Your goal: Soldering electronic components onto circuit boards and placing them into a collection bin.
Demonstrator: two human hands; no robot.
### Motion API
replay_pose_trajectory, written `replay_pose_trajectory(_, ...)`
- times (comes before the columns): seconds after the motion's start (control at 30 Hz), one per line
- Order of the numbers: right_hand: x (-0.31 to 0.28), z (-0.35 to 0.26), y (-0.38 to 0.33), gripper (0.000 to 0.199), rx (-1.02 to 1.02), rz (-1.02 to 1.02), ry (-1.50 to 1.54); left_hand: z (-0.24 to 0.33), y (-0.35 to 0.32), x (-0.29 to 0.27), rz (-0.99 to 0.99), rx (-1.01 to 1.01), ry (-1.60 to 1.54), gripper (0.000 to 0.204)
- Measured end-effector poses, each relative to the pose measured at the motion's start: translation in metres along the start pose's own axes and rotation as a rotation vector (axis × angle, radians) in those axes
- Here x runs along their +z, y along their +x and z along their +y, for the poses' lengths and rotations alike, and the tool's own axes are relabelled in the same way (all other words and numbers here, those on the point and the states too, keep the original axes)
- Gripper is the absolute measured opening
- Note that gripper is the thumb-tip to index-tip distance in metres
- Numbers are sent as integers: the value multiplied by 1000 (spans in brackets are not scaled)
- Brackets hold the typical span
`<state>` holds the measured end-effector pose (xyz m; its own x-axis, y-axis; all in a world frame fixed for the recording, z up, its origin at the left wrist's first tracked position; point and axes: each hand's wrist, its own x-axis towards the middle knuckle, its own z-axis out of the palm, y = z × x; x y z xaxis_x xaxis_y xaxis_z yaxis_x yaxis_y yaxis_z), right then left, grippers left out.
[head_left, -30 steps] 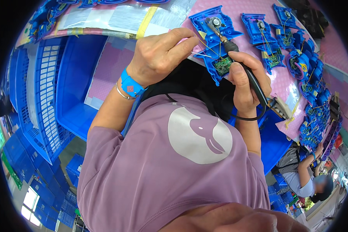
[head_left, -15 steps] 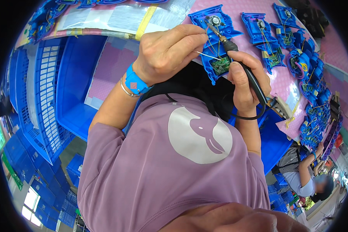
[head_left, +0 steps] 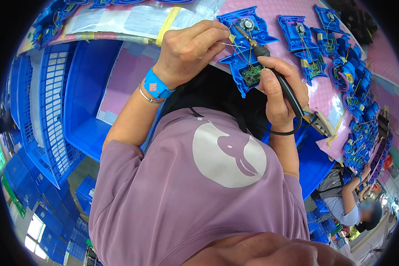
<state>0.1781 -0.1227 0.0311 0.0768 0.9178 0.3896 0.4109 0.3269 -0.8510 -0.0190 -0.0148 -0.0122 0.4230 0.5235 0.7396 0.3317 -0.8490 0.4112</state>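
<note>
Blue crates (head_left: pixel 53 102), pink mat (head_left: pixel 124 75).

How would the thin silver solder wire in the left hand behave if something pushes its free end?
The thin silver solder wire would probably bend easily: it is very slim and juts out unsupported from the left hand. It likely weighs almost nothing. Pinched only at one end, its tip may wander near the black soldering iron in the right hand.

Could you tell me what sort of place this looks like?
Probably an electronics assembly workshop: the right hand holds a soldering iron over a blue plastic part with a circuit board, similar parts line the pink bench, and blue crates stand alongside.
</note>
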Motion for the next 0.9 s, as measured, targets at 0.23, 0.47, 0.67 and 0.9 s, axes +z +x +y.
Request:
replay_pose_trajectory(0.23,2,1,0,20,-8,6,12,-2,-1,-1,-17,3,6,19)
replay_pose_trajectory(0.47,-1,1,-2,21,-52,25,13,-2,-2,-1,-16,-1,16,18)
replay_pose_trajectory(0.67,-2,1,-3,22,-58,30,-6,-1,-2,-2,-30,-13,21,18)
replay_pose_trajectory(0.9,-5,-3,-7,16,-29,57,11,-2,-1,-2,-37,-6,25,19)
